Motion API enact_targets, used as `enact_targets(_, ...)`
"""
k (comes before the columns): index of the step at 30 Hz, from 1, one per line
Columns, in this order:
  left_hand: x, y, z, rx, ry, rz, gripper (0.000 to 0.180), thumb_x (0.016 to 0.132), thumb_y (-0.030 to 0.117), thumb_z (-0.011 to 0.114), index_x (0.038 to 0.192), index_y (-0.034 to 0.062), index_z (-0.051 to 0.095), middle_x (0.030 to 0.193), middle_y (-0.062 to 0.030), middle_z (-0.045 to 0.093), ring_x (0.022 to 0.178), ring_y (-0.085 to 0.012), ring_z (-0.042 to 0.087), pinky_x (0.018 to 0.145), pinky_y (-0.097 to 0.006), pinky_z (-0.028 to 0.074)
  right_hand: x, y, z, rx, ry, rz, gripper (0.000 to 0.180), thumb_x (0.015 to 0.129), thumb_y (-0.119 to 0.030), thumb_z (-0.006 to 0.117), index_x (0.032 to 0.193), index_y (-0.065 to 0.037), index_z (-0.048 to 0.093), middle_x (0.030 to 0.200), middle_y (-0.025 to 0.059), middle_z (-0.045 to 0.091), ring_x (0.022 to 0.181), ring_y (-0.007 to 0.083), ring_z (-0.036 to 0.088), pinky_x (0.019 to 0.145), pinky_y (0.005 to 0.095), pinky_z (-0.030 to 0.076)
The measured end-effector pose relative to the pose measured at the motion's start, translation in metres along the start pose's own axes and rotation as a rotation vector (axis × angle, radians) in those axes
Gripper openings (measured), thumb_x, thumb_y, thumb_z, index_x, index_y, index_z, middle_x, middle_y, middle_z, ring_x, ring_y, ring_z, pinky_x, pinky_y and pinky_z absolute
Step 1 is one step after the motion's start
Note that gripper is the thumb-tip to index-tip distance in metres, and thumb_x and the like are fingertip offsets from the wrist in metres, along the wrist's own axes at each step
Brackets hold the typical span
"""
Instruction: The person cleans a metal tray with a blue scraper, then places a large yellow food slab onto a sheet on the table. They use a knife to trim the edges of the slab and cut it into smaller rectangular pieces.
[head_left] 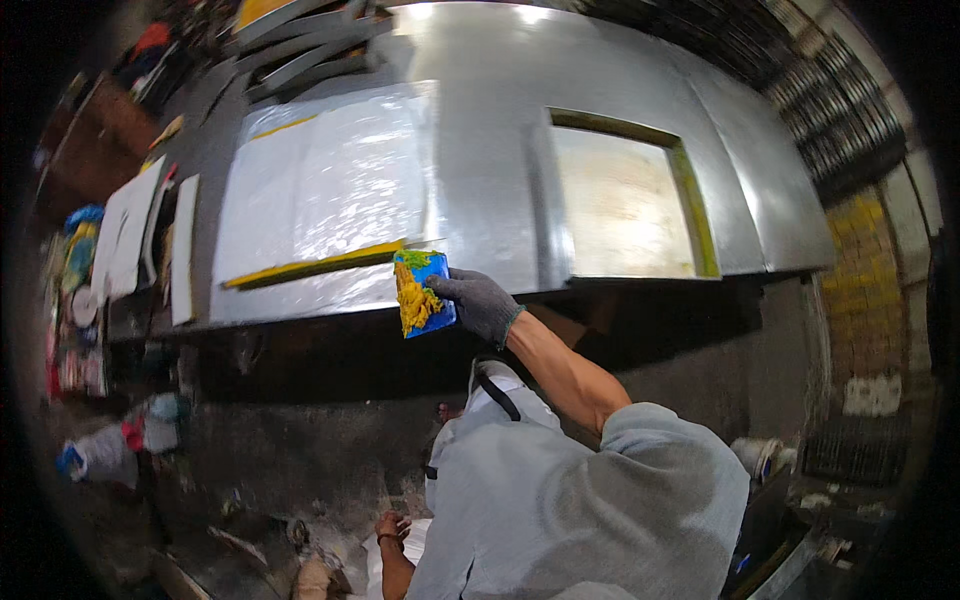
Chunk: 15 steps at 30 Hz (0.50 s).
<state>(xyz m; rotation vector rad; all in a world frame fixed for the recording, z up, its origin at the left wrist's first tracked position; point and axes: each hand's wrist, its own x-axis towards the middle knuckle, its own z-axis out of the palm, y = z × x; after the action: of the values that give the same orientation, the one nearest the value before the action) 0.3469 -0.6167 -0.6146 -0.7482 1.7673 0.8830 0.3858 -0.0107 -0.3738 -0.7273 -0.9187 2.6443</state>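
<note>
In my gloved right hand [482, 303] is a blue putty spreader [438, 318], gripped at its right edge by the thumb and fingers. A thick lump of yellow putty [411, 300] with a greenish smear at the top covers much of its face. The spreader is just off the front edge of the metal table [487, 170]. Beside it, a yellow-edged strip [315, 265] lies across a glossy, film-covered white sheet [320, 190]. My bare left hand [393, 525] hangs low beside my body, its fingers loosely apart and seemingly holding nothing.
A shallow rectangular frame [695, 205] with yellowish inner sides lies on the table's right half. Metal strips [310, 55] are piled at the back left. White pieces [185, 250] lie at the left end. Bags and clutter [110, 450] sit on the floor.
</note>
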Motion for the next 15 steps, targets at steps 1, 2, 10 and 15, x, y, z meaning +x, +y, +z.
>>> enact_targets(1,-0.006,-0.011,-0.011,-0.076,0.017,0.013,0.031,0.091,0.028,0.063,0.115,0.0091,0.061,0.108,-0.0134,0.067,0.077,-0.0287,0.070,0.058,-0.041,0.053,0.008,0.007,0.028,0.002,-0.023,0.032,0.039,0.102,-0.017,0.058,0.131,0.009,0.050,0.125,0.0177,0.063,0.109,0.0256,0.067,0.098,0.0435,0.056)
enact_targets(2,-0.008,-0.016,-0.022,-0.100,0.060,-0.006,0.032,0.091,0.028,0.062,0.116,0.0095,0.060,0.109,-0.0131,0.067,0.078,-0.0292,0.070,0.058,-0.041,0.053,0.017,0.014,0.055,0.020,-0.031,0.057,0.039,0.102,-0.017,0.057,0.131,0.009,0.050,0.126,0.0179,0.063,0.110,0.0258,0.067,0.099,0.0439,0.056)
enact_targets(10,0.048,0.001,-0.053,-0.442,0.064,0.060,0.040,0.097,0.024,0.064,0.135,0.0132,0.056,0.115,-0.0079,0.066,0.082,-0.0239,0.069,0.066,-0.040,0.055,0.150,0.106,0.215,-0.014,-0.294,0.285,0.037,0.102,-0.015,0.054,0.134,0.005,0.050,0.128,0.0169,0.063,0.115,0.0256,0.064,0.105,0.0396,0.051)
enact_targets(15,0.115,0.001,-0.059,-0.802,-0.217,0.325,0.048,0.098,0.032,0.063,0.140,0.0119,0.052,0.126,-0.0098,0.062,0.107,-0.0246,0.062,0.076,-0.044,0.055,0.249,0.175,0.332,-0.137,-0.400,0.408,0.040,0.102,-0.015,0.053,0.136,0.005,0.050,0.129,0.0173,0.063,0.117,0.0276,0.063,0.105,0.0414,0.050)
